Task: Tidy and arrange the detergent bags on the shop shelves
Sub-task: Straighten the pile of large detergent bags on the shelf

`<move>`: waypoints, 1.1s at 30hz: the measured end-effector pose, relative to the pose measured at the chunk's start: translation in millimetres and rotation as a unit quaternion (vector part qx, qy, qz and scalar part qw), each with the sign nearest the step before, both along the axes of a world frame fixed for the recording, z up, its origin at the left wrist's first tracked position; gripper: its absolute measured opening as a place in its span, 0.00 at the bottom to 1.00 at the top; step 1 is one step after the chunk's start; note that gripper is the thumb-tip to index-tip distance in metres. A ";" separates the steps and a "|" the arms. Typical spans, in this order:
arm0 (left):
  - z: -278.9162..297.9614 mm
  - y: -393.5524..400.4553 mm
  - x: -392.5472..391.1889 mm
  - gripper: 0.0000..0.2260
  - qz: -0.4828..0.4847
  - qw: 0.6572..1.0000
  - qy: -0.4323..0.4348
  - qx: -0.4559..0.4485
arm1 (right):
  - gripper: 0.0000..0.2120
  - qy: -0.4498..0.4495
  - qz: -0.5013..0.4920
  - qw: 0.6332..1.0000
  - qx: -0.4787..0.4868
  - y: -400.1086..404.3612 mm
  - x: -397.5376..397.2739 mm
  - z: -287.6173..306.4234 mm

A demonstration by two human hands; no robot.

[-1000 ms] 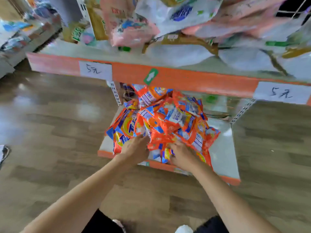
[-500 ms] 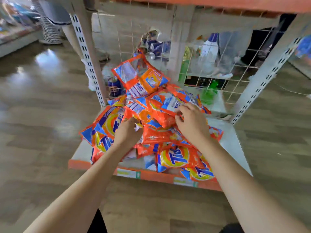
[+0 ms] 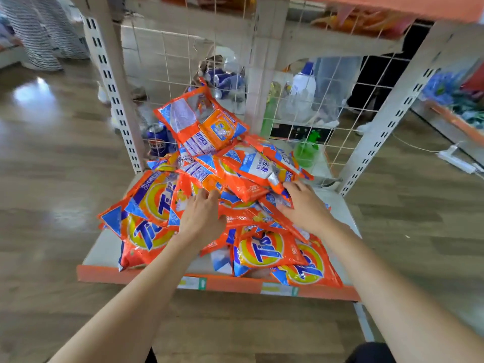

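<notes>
A loose heap of orange detergent bags with yellow and blue logos covers the low shelf. One bag leans tilted at the top of the heap against the wire back. My left hand lies on the middle of the heap, its fingertips curled over the edge of a bag. To its right, my right hand pinches the corner of another bag between thumb and fingers. Bags low in the heap are partly hidden.
A wire mesh panel backs the shelf between white slotted uprights. Behind it stand a white bottle, blue cans and a green item. An orange shelf edge hangs overhead. Wood floor lies on both sides.
The view has dropped from the upper shelf to the bottom one and moved closer. Both hands have shifted from the heap's front edge up onto its middle bags.
</notes>
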State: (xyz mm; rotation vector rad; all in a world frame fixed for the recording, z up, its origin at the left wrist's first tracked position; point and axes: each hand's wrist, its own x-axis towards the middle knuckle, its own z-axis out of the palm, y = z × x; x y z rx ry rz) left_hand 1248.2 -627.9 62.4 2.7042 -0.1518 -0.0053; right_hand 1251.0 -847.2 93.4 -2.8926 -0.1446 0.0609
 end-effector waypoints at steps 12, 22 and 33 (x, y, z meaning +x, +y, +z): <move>1.0 -30.2 -8.5 0.14 -0.083 0.984 -0.134 -0.084 | 0.28 0.013 0.036 0.999 0.018 -38.6 2.3 4.2; 0.2 -62.6 -7.1 0.09 -0.157 0.948 -0.277 -0.002 | 0.28 0.025 0.024 0.997 0.066 -90.9 6.2 -46.3; -40.6 -137.9 -3.8 0.13 -0.303 0.907 -0.229 0.181 | 0.14 -0.095 0.144 0.981 0.088 -153.4 5.5 -80.2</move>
